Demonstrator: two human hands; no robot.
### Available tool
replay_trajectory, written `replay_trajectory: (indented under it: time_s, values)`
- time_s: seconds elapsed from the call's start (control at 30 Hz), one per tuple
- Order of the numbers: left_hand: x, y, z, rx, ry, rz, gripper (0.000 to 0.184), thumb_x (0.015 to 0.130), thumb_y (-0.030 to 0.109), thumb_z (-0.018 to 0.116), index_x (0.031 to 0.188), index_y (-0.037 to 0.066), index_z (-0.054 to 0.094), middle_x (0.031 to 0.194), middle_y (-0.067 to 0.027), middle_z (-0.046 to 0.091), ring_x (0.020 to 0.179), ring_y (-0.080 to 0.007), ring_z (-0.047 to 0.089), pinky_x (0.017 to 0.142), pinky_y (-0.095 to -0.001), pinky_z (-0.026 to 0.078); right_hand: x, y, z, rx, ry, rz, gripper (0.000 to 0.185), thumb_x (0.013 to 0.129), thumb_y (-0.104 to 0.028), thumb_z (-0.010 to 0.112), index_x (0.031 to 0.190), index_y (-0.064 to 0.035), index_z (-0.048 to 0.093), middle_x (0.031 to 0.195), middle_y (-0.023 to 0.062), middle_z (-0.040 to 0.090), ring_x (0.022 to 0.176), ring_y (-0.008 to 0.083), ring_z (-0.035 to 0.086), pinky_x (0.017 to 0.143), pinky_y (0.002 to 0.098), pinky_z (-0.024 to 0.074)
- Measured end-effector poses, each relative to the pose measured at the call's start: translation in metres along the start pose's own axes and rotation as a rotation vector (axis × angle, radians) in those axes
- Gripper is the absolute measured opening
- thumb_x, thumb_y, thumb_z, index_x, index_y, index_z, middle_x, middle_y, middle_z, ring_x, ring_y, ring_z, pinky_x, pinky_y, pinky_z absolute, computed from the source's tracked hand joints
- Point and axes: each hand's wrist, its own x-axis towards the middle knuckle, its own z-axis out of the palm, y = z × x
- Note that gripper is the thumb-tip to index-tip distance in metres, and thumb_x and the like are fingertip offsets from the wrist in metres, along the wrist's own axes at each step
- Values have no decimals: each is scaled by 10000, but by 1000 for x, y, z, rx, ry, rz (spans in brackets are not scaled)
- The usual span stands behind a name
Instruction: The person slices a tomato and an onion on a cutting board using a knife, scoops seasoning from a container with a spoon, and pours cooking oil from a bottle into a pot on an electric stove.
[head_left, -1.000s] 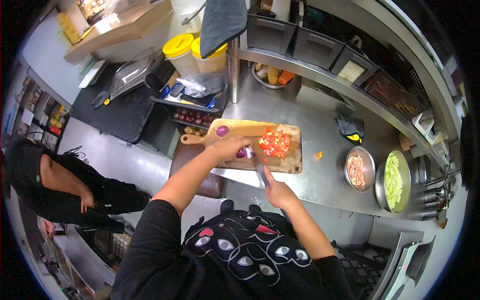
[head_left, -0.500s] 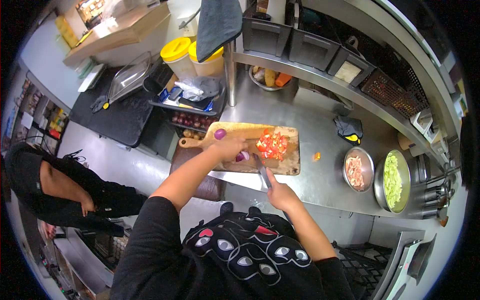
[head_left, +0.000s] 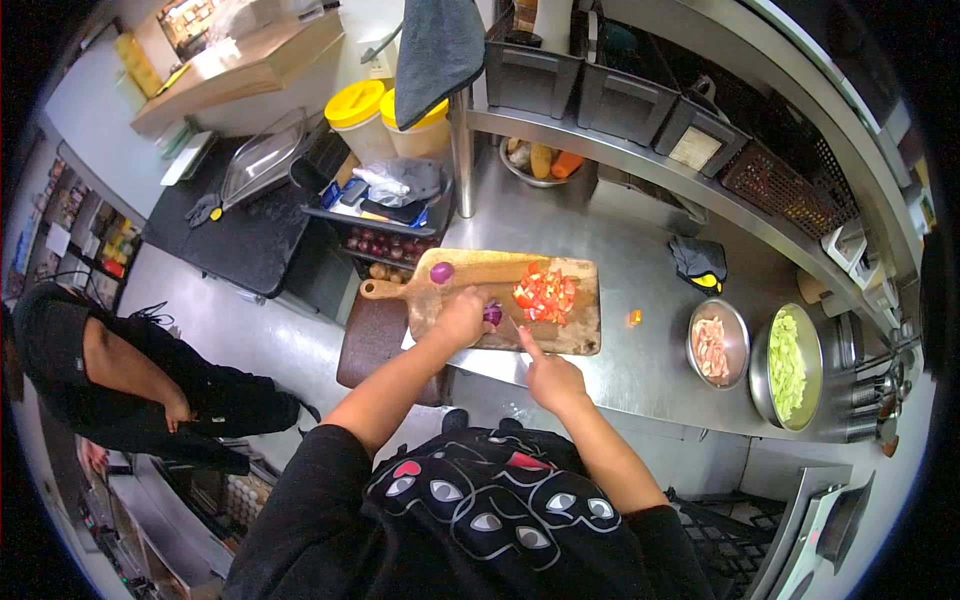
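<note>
My left hand (head_left: 463,318) is closed on a purple onion piece (head_left: 492,314) and presses it to the wooden cutting board (head_left: 425,320). My right hand (head_left: 553,378) grips a knife (head_left: 516,327), its forefinger stretched along the top; the handle is hidden in the palm. The blade stands close to the onion's right side. Another purple onion piece (head_left: 441,272) lies at the board's upper left. A heap of chopped red tomato (head_left: 545,294) covers the upper right of the board.
On the steel counter (head_left: 630,370), right of the board, stand a bowl of pale pink strips (head_left: 711,348) and a bowl of chopped green vegetable (head_left: 786,366). Dark gloves (head_left: 697,262) lie behind them. A shelf with bins (head_left: 622,108) overhangs the back. Another person (head_left: 150,370) stands at left.
My left hand has drawn back slightly and now holds the onion piece at its fingertips. The knife in my right hand has turned and moved beside the onion.
</note>
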Motion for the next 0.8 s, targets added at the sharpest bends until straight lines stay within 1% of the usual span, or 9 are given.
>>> replay_trajectory:
  time_s: [0.07,0.13,0.27,0.33,0.43,0.53,0.67,0.73,0.8]
  values:
    - [-1,-8,11,37,51,54,514,610,189,792,1049,5,598,990,-187,582,965,-347,572,833,-400,473,3,1,6,33,29,36,672,840,-185,456,1431,-309,161,835,205,643,764,350,634,700,462,491]
    - [-4,-6,12,92,115,109,488,607,195,786,1019,-3,613,962,-185,591,937,-338,580,812,-396,478,3,-1,7,75,6,4,675,841,-182,462,1432,-301,158,828,210,641,760,358,630,705,466,489]
    - [-2,1,13,100,116,67,470,617,209,772,1006,-5,618,945,-180,588,922,-324,576,812,-395,471,5,-1,11,184,56,17,691,837,-173,470,1436,-286,143,803,226,631,744,377,619,704,476,483]
    - [0,3,13,98,126,59,463,624,210,768,1008,-3,618,939,-177,585,935,-322,569,822,-393,466,9,2,14,204,35,-13,692,840,-174,464,1437,-280,133,792,239,624,739,385,614,698,477,480]
    - [1,7,8,100,106,19,447,628,213,766,992,-3,624,940,-176,582,956,-326,557,834,-392,460,8,1,9,211,27,-23,691,846,-173,456,1440,-259,115,798,236,626,745,387,615,700,483,479]
    - [5,6,5,146,48,39,400,638,227,758,947,0,643,952,-180,580,964,-332,554,841,-391,459,3,-3,5,207,22,-29,690,848,-171,454,1440,-255,110,798,236,628,745,390,616,698,488,479]
    - [9,7,7,205,-35,19,272,703,209,701,869,-3,660,973,-183,585,967,-324,558,842,-394,468,3,-4,13,204,13,-16,697,843,-171,464,1438,-262,112,789,241,625,741,396,616,688,493,479]
    - [9,12,7,246,-77,-12,223,734,188,667,843,-6,663,982,-184,588,977,-318,558,845,-394,473,3,-5,17,217,43,-26,690,842,-151,449,1440,-260,122,759,247,620,706,399,613,675,495,476]
    - [9,13,6,278,-89,-10,207,753,167,641,852,-14,657,1009,-188,581,989,-321,558,845,-395,477,8,-7,19,208,49,-19,682,840,-137,434,1441,-258,135,756,250,620,697,401,612,672,495,476]
